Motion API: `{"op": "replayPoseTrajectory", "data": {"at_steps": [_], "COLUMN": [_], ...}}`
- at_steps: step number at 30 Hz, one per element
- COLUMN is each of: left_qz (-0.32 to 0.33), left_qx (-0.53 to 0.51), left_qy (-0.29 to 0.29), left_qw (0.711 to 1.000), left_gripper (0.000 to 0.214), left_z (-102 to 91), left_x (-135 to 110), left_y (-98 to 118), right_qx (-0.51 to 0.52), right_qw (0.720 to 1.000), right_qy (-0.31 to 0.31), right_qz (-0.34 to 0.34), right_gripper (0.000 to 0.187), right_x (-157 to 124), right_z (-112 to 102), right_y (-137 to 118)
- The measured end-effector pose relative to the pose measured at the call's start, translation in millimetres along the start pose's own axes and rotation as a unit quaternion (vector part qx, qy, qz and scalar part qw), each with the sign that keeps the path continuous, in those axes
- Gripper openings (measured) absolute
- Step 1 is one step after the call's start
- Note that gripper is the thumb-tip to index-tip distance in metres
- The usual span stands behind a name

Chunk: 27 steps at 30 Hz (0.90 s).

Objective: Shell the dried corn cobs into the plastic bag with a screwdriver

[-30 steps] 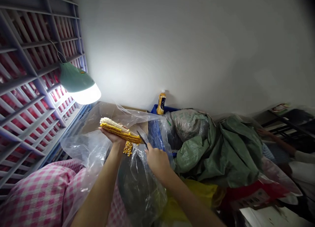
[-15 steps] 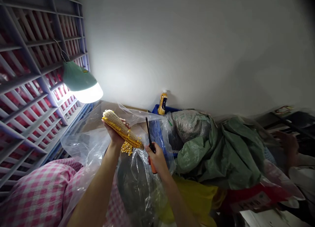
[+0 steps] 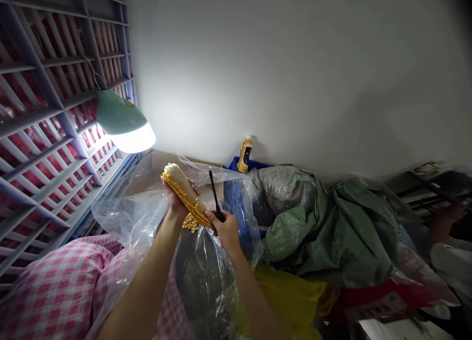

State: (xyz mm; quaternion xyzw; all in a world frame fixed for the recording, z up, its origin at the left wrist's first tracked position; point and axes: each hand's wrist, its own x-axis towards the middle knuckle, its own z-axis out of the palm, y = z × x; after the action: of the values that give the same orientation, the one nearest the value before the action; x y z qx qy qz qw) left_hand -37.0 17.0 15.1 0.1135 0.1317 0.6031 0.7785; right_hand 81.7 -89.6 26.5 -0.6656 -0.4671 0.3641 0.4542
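Note:
My left hand (image 3: 176, 201) is wrapped round a corn cob (image 3: 187, 192), held at a slant with its pale end up to the left. Part of the cob is stripped bare and part still carries yellow kernels. My right hand (image 3: 227, 233) grips a screwdriver (image 3: 214, 192), its dark shaft pointing up; the handle is mostly hidden in the palm. The right thumb rests at the cob's lower end. Loose corn kernels (image 3: 190, 224) lie below the cob on a clear plastic sheet or bag (image 3: 147, 217).
A lit green lamp (image 3: 123, 119) hangs by a slatted purple crate (image 3: 70, 133) at left. Behind stand a blue crate (image 3: 233, 164) and a yellow bottle (image 3: 245, 154). Green sacking (image 3: 354, 232) and a yellow bag (image 3: 291, 300) lie to the right. Another person's arm (image 3: 444, 222) shows at far right.
My right hand with the screwdriver has moved left and up against the cob's lower end. The cob has shifted slightly right in my left hand.

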Motion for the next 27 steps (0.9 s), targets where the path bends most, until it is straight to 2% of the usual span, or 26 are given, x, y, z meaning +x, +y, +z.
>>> {"op": "replayPoseTrajectory", "data": {"at_steps": [3,6,11,14,16,27], "left_qz": [-0.004,-0.003,0.01,0.022,0.03,-0.003], "left_qx": [0.013,0.021,-0.003,-0.008,0.007,0.052], "left_qy": [0.008,-0.009,-0.014,-0.01,-0.007,0.014], "left_qw": [1.0,1.0,1.0,1.0,1.0,0.999], "left_gripper": [0.068,0.066,0.062,0.062,0.063,0.07], "left_z": [-1.8,-1.3,2.5,2.1,0.6,-0.2], "left_x": [0,-1,-3,-2,-1,4], "left_y": [-1,-1,0,0,-1,5], "right_qx": [-0.026,0.021,0.156,0.178,0.176,0.161], "right_qw": [0.999,0.999,0.983,0.977,0.978,0.982], "right_qy": [0.032,0.044,-0.041,-0.083,-0.089,-0.018], "right_qz": [-0.011,0.023,0.09,0.082,0.074,0.1], "right_gripper": [0.045,0.045,0.043,0.043,0.043,0.042], "right_x": [3,7,8,3,1,-3], "right_z": [4,4,-10,-15,-14,-1], "right_y": [5,11,13,10,10,12]}}
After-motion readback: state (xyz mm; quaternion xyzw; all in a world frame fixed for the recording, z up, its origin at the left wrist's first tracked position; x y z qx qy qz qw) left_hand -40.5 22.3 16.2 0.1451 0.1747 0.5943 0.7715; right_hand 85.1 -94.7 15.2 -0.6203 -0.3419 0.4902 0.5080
